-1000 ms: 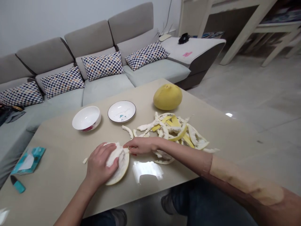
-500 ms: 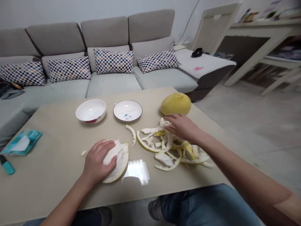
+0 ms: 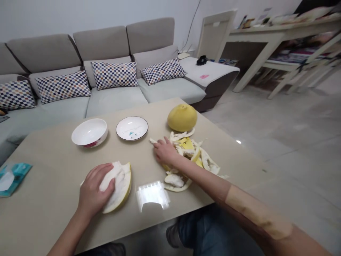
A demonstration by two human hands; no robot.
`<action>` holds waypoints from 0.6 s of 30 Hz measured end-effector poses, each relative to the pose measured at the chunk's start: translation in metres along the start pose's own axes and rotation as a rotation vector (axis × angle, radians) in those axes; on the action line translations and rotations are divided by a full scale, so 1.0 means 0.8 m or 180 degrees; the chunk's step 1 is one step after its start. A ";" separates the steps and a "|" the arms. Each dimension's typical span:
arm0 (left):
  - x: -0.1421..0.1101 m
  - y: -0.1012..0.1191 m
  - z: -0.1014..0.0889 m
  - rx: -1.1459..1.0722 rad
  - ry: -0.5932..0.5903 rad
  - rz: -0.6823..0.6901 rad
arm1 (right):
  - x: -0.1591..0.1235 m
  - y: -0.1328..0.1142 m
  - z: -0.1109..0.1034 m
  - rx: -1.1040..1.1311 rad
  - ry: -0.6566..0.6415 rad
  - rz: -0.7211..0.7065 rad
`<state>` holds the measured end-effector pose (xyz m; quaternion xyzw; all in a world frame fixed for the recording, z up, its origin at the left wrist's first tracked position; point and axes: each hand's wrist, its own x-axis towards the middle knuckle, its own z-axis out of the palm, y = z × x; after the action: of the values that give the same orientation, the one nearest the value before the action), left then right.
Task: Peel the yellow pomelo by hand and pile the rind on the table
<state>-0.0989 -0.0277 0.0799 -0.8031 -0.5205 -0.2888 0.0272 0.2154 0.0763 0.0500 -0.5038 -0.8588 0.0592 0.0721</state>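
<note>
Inspection took the white plate [image 3: 131, 128] on the beige table top [image 3: 53, 153] as reference point. Well left of the plate, at the table's edge, lay a teal tissue packet [image 3: 12, 177]. Left of the plate and nearer the wearer, the left hand [image 3: 94, 190] was cupped palm-down over a pomelo piece [image 3: 123, 181], rind side down, holding it in a wide grip against the table. Just left of the plate stood a white bowl [image 3: 89, 132]. Right of the plate, the right hand [image 3: 165, 151] rested in a narrow, curled position at a heap of pomelo peel [image 3: 209, 161]; whether it held a strip could not be told from this view. Beyond the heap, also right of the plate, sat a yellow whole pomelo [image 3: 182, 118].
</note>
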 end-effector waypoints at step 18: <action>0.006 -0.003 0.000 -0.0154 -0.0187 -0.0564 | -0.123 -0.030 0.033 0.0086 0.0076 -0.1242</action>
<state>-0.0997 -0.0225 0.0812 -0.7625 -0.5829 -0.2788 -0.0331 0.2374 -0.0223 0.0219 -0.3274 -0.9384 0.0496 0.0991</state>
